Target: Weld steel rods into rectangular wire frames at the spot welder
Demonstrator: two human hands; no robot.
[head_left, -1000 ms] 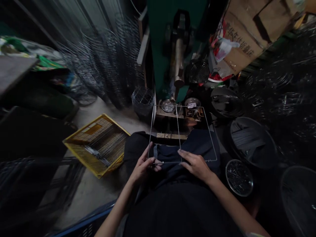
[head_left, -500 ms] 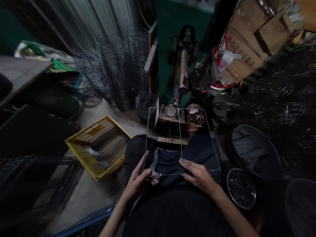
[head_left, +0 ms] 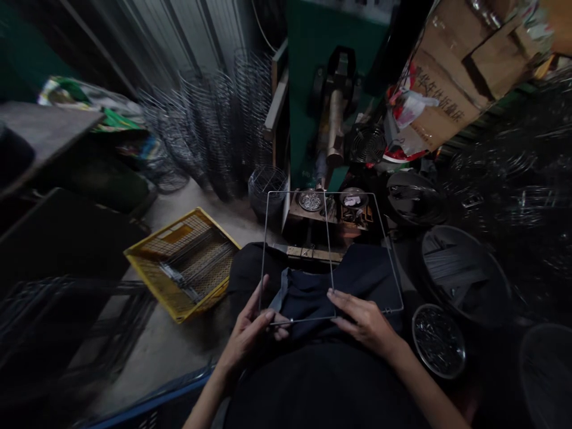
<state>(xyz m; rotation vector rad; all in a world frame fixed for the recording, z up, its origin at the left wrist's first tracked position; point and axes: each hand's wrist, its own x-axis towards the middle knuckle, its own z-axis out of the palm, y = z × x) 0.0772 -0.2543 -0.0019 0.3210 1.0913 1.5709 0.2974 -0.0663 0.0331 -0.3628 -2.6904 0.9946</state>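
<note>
A rectangular wire frame (head_left: 263,250) with a middle wire spans the space above my lap. My left hand (head_left: 257,319) grips its near left corner, thumb on the near wire and index finger along the side wire. The fingers of my right hand (head_left: 364,319) pinch the middle wire close to where it meets the near wire. Small clips or joints show on the near wire, one beside each hand. The far edge of the frame lies in line with the tip of a green machine (head_left: 334,134), whose worktable (head_left: 294,210) carries a dish of small metal parts (head_left: 310,201).
A yellow crate (head_left: 147,271) with wire pieces stands on the floor at left. Stacked wire baskets (head_left: 208,131) line the wall behind it. At right are a round tub of grey strips (head_left: 456,268), a bowl of small metal parts (head_left: 438,339) and a cardboard box (head_left: 447,89).
The far end of the wire frame has risen slightly toward the machine tip. Both hands keep their holds, and the view has shifted a little.
</note>
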